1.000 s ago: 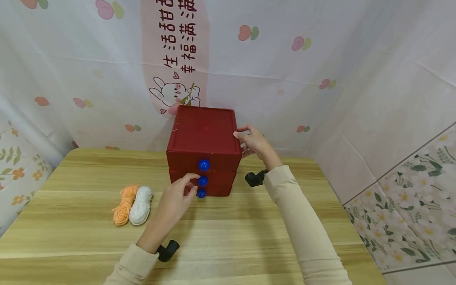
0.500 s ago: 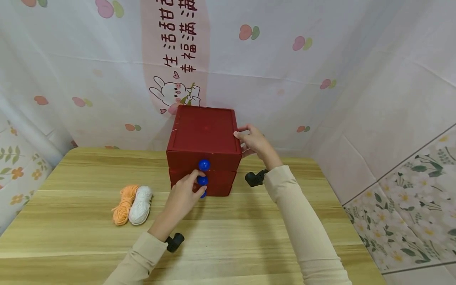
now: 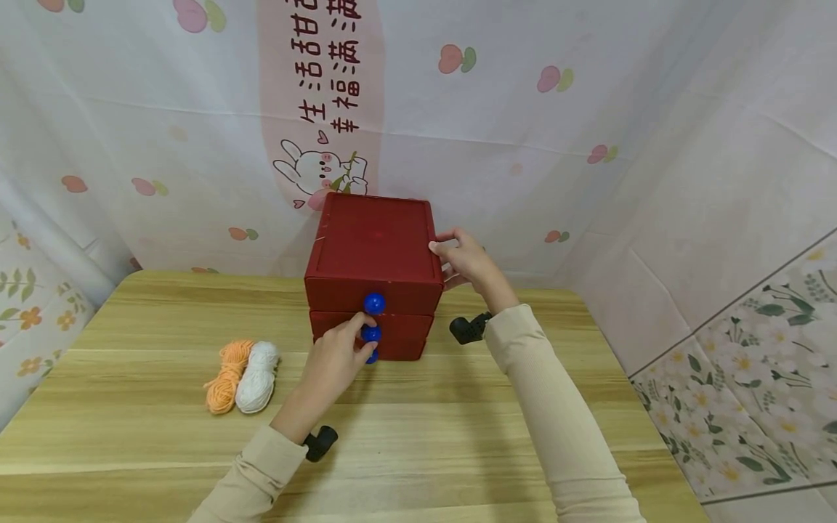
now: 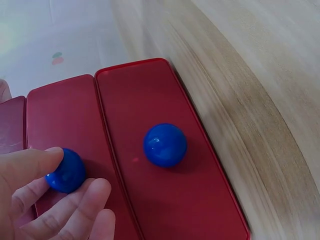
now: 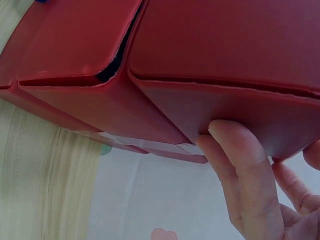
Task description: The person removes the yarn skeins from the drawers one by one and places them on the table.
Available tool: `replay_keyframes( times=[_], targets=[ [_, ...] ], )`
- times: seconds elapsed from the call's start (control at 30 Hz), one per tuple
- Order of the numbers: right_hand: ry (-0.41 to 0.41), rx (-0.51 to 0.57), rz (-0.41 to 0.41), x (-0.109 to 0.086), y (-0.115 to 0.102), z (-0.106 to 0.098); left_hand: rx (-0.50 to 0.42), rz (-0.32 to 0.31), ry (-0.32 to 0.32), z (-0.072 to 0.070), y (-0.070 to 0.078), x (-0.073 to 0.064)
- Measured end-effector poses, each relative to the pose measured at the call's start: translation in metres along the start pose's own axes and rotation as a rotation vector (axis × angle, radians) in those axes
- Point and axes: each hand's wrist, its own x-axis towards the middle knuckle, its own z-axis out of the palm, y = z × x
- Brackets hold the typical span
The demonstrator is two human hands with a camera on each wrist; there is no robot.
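Note:
A dark red drawer box [image 3: 375,240] stands at the back of the table, with three blue ball knobs down its front. My left hand [image 3: 335,357] pinches the middle knob [image 4: 70,172] between thumb and fingers. In the left wrist view the bottom knob [image 4: 165,145] stands apart from the hand, on the lowest drawer front [image 4: 135,100]. The top knob [image 3: 374,303] is just above my left fingers. My right hand [image 3: 466,259] rests on the box's right side. Its thumb lies at the top edge, and its extended fingers [image 5: 245,165] touch the side wall.
Left of the box lie an orange yarn skein [image 3: 230,376] and a white yarn skein [image 3: 259,378], side by side on the wooden table [image 3: 418,443]. A printed cloth [image 3: 497,145] hangs close behind the box. In the right wrist view a narrow dark gap [image 5: 112,67] shows between two red panels.
My left hand has moved right and slightly up, and its fingers have closed round the middle knob. My right hand stays at the box's side. The drawers show no clear movement.

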Motion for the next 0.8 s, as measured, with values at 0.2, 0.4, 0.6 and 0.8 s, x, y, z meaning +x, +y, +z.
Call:
replay_keyframes(
  times=[0.2, 0.4, 0.6, 0.8],
  targets=[
    [0.000, -0.002, -0.004, 0.000, 0.001, 0.000, 0.011, 0.001, -0.005, -0.001, 0.002, -0.004],
    [0.003, 0.002, 0.002, 0.003, 0.002, -0.001, 0.027, -0.012, -0.027, -0.003, 0.005, -0.011],
    [0.003, -0.001, 0.006, 0.004, 0.001, -0.001, 0.041, -0.012, -0.025, -0.005, 0.010, -0.022],
    [0.001, -0.004, 0.008, 0.002, 0.000, 0.000, 0.066, -0.004, -0.007, -0.005, 0.013, -0.032]
  ],
)
